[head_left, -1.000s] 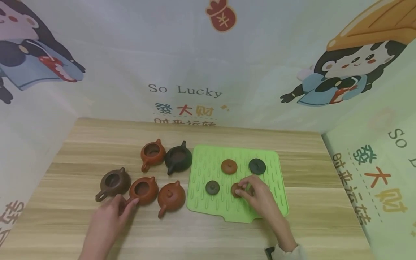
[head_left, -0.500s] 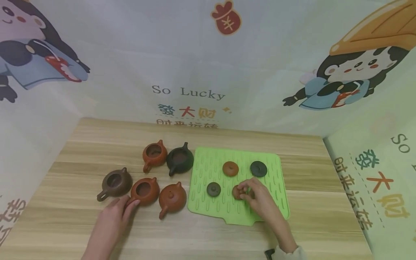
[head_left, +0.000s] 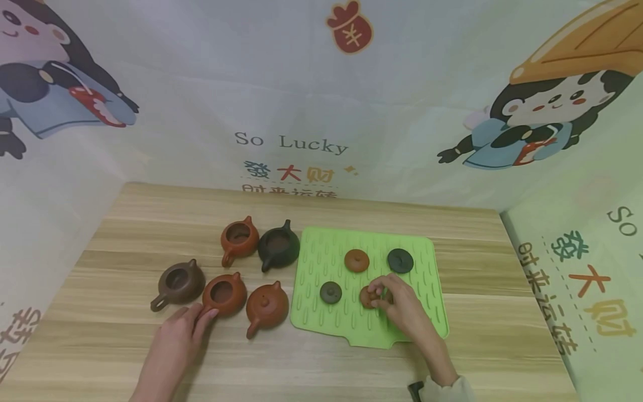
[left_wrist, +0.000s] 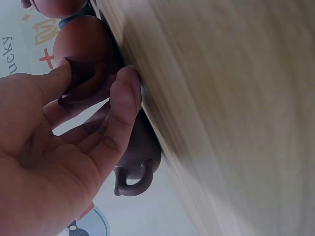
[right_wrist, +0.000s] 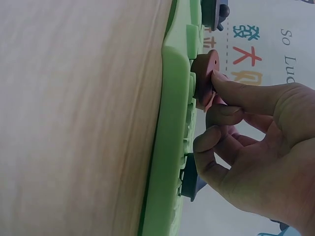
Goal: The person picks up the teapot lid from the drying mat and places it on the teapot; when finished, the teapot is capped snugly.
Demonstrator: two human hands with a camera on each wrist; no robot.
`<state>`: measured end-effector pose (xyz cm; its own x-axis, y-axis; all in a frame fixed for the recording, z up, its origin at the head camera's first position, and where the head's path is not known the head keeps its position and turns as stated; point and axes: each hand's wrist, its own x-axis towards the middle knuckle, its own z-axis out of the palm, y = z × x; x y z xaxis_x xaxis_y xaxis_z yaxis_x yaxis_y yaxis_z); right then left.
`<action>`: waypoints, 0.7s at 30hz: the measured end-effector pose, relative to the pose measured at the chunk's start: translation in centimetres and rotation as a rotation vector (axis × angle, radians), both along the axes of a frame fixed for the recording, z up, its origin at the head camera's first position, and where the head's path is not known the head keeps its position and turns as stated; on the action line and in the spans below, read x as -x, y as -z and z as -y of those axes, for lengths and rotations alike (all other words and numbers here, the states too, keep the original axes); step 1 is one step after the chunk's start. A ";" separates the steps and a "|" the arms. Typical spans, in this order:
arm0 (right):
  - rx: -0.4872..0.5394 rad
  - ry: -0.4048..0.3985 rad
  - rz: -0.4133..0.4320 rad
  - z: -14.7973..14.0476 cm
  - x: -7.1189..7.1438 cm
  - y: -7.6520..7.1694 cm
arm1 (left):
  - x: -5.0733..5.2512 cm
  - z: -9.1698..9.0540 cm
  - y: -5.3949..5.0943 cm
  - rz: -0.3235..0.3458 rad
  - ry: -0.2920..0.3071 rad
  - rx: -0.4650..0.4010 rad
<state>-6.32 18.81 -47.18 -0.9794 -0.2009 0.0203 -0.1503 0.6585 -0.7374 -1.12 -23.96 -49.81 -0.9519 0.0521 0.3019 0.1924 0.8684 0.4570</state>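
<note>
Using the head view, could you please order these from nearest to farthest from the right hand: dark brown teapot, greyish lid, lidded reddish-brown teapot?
1. Greyish lid: on the green mat, left of the right hand.
2. Lidded reddish-brown teapot: on the table, left of the mat.
3. Dark brown teapot: on the table, leftmost teapot.

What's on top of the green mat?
An orange lid, a black lid, a grey lid, and a reddish lid pinched by the right hand. The green mat directly under them is covered.
</note>
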 end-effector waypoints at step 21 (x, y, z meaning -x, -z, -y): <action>0.007 -0.011 -0.041 2.3 -0.1 -3.0 | 0.2 0.3 0.9 0.019 -0.008 0.000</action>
<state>-6.23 16.51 -44.14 -0.9755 -0.2109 0.0618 -0.1875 0.6515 -0.7351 -1.30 -24.27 -50.75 -0.9579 0.0442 0.2837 0.1766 0.8698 0.4607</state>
